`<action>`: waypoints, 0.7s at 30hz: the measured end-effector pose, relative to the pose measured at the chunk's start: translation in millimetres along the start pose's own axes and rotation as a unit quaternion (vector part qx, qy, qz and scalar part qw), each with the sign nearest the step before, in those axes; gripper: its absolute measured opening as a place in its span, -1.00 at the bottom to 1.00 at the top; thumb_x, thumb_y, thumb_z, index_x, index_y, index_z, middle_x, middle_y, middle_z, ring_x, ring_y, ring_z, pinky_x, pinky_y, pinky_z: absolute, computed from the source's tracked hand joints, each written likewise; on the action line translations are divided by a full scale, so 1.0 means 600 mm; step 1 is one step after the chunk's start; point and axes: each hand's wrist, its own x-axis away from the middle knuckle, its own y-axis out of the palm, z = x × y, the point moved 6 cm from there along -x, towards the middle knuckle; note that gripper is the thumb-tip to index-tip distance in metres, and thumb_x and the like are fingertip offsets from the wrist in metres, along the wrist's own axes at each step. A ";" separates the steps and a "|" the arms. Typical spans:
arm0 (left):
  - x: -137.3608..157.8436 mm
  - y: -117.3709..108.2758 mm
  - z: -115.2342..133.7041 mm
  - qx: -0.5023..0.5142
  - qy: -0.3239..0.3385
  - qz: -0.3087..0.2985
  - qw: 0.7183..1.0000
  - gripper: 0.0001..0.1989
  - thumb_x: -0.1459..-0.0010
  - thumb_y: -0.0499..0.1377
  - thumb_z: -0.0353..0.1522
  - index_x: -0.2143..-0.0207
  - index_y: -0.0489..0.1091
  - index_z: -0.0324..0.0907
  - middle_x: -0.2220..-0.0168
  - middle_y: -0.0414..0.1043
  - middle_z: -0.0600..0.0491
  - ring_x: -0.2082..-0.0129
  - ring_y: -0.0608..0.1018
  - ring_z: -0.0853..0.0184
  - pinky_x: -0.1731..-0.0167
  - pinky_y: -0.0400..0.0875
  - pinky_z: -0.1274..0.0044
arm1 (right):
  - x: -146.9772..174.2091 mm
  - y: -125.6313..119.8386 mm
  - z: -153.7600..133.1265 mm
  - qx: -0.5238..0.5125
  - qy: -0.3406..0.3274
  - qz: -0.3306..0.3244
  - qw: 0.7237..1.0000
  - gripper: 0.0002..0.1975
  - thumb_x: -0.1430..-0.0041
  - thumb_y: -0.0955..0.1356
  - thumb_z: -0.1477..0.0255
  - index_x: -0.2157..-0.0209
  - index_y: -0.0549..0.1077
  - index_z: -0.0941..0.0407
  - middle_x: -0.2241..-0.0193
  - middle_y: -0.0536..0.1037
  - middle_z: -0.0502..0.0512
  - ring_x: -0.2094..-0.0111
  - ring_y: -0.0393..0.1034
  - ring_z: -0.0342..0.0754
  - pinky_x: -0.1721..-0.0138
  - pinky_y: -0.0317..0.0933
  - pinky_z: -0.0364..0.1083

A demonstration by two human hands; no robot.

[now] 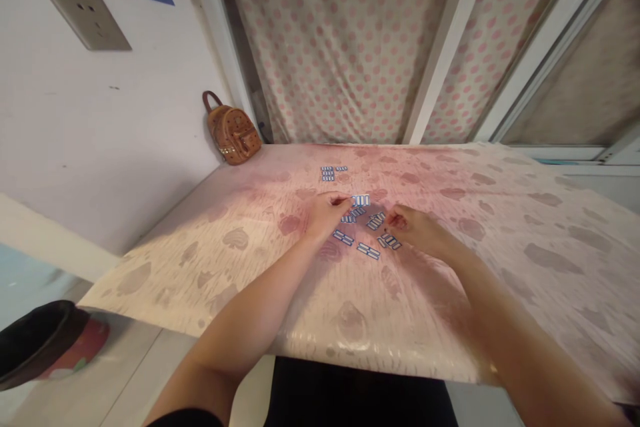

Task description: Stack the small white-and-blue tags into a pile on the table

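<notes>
My left hand (327, 210) is closed in a pinch on a small flat white piece with blue edging (361, 200), held just above the table. Opposite it, my right hand (413, 230) has its fingertips pressed together; whether anything small sits in them is hidden. Between and below the hands lie several loose blue-and-white pieces, among them one striped piece (376, 221) by my right fingertips, another (390, 241) under that hand, and two nearer me, a left one (343, 237) and a right one (369, 251). Farther back, a neat group of similar pieces (327, 174) lies flat.
The table (300, 307) has a pale pink patterned cover. A small brown backpack-shaped bag (234, 133) leans at the wall corner. Behind the table hangs a dotted curtain (345, 40). A dark-rimmed bin (55, 340) stands on the floor at left.
</notes>
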 end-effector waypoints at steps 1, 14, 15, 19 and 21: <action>0.001 0.000 0.001 0.000 -0.001 -0.003 1.000 -0.90 -0.09 0.26 -0.39 0.37 0.57 -0.24 0.43 0.58 0.01 0.47 0.54 0.39 0.44 0.36 0.59 | 0.003 0.002 -0.004 0.006 -0.010 -0.023 1.000 -0.94 0.02 0.38 0.46 0.42 0.48 0.03 0.44 0.53 0.03 0.42 0.41 -0.05 0.41 0.28 -0.09; -0.001 0.000 -0.001 0.017 -0.008 0.002 1.000 -0.91 -0.08 0.26 -0.40 0.39 0.58 -0.23 0.45 0.57 0.02 0.48 0.53 0.39 0.47 0.36 0.59 | 0.006 -0.011 -0.009 0.041 -0.009 -0.030 0.999 -0.92 -0.01 0.29 0.48 0.52 0.34 0.03 0.59 0.47 -0.03 0.54 0.35 -0.10 0.52 0.16 -0.13; -0.001 0.000 0.000 0.018 -0.009 0.003 1.000 -0.91 -0.08 0.26 -0.40 0.39 0.58 -0.23 0.45 0.57 0.02 0.49 0.53 0.39 0.47 0.36 0.59 | 0.004 -0.014 -0.003 0.028 -0.003 -0.019 0.999 -0.93 -0.01 0.30 0.46 0.51 0.33 0.03 0.60 0.46 -0.05 0.54 0.35 -0.10 0.50 0.16 -0.13; -0.001 -0.001 0.001 0.018 -0.012 0.003 1.000 -0.90 -0.08 0.27 -0.39 0.39 0.58 -0.24 0.44 0.57 0.01 0.49 0.52 0.40 0.47 0.36 0.59 | -0.005 -0.017 0.021 -0.044 0.022 0.019 0.999 -0.95 0.01 0.31 0.41 0.47 0.31 0.04 0.60 0.43 -0.08 0.54 0.34 -0.11 0.49 0.17 -0.13; -0.001 0.000 0.002 0.020 -0.013 0.001 1.000 -0.90 -0.08 0.27 -0.40 0.38 0.58 -0.24 0.44 0.57 0.01 0.50 0.52 0.40 0.47 0.35 0.60 | -0.009 -0.016 0.027 -0.087 0.035 0.034 0.995 -0.94 0.03 0.32 0.41 0.45 0.33 0.04 0.60 0.44 -0.08 0.55 0.36 -0.11 0.50 0.19 -0.13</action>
